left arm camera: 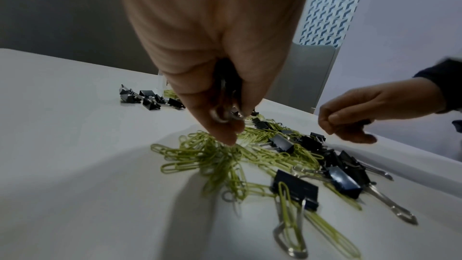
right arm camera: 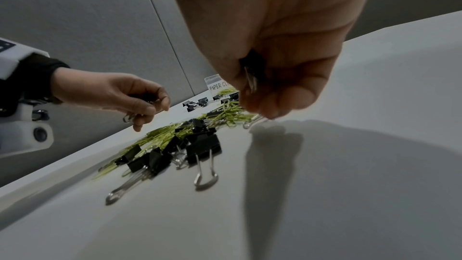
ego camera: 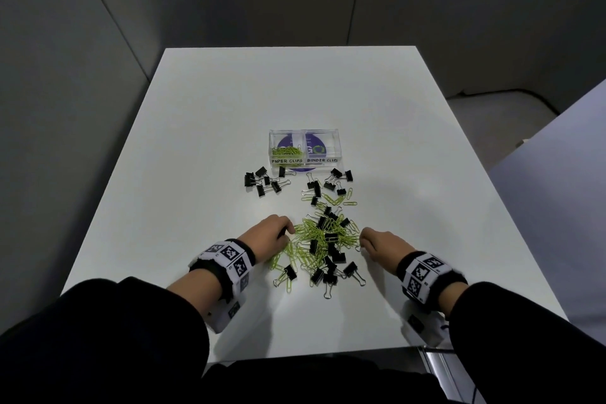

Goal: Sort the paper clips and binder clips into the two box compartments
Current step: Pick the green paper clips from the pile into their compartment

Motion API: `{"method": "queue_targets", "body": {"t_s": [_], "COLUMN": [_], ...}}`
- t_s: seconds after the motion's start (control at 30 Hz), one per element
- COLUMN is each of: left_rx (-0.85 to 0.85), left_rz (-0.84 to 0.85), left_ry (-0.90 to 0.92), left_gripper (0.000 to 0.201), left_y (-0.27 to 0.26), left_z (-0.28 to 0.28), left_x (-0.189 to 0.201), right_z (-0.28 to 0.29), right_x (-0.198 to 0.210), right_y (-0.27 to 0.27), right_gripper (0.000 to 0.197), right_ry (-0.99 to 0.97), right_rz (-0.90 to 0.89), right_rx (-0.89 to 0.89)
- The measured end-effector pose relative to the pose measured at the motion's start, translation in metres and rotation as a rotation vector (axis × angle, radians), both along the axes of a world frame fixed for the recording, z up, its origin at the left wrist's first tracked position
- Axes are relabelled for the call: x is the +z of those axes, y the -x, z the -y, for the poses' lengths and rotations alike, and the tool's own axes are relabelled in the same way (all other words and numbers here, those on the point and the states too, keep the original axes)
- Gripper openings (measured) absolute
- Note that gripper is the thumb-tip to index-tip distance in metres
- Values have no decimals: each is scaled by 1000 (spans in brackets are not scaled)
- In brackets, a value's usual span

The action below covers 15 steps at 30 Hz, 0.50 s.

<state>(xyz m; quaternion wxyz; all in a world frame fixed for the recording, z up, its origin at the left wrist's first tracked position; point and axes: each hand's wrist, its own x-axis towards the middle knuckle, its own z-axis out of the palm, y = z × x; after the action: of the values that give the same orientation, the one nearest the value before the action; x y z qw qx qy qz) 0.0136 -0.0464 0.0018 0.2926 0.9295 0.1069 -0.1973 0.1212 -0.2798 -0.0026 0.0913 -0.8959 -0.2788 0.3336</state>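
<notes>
A mixed pile of green paper clips (ego camera: 314,236) and black binder clips (ego camera: 331,269) lies on the white table (ego camera: 196,141). My left hand (ego camera: 286,230) hovers at the pile's left edge, fingers curled round black binder clips (left arm camera: 226,104). At the pile's right edge my right hand (ego camera: 364,241) grips a black binder clip (right arm camera: 253,73) in its curled fingers. The clear box (ego camera: 337,149) stands beyond the pile. Its left compartment, labelled PAPER CLIPS (ego camera: 287,151), holds green paper clips. The right one, labelled BINDER CLIPS (ego camera: 323,149), shows no clips.
A separate group of binder clips (ego camera: 262,180) lies left of the box front, another group (ego camera: 337,179) to the right below it. Grey partition walls enclose the table. The table's near edge (ego camera: 328,354) runs just behind my wrists.
</notes>
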Motion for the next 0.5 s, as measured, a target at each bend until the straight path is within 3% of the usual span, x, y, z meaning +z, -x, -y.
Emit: {"method": "queue_targets", "body": {"t_s": [0.13,0.2,0.27,0.33,0.5], "left_rx": [-70,-112,-121,-138,-181], "left_rz": [-23,-58,-90,-137,-122], "left_ry": [21,31,29,-28,-218], "left_gripper": [24,16,10,21,34], "left_y": [3,5,8,12,19], "left_z": [3,5,9,13,23], "left_x": [-2,-4,-5,-8,-17], "right_z": [0,-2,-3,-3,-9], "right_x": [-3,-2,-3,-5,-9], "right_y": [6,13,18,23,27], "right_gripper": [21,3,22,35,34], "right_ry": [-43,-35,12,57,103], "right_rz": [-44,-44,-33,27,84], "right_rx": [50,80,119,161,178]}}
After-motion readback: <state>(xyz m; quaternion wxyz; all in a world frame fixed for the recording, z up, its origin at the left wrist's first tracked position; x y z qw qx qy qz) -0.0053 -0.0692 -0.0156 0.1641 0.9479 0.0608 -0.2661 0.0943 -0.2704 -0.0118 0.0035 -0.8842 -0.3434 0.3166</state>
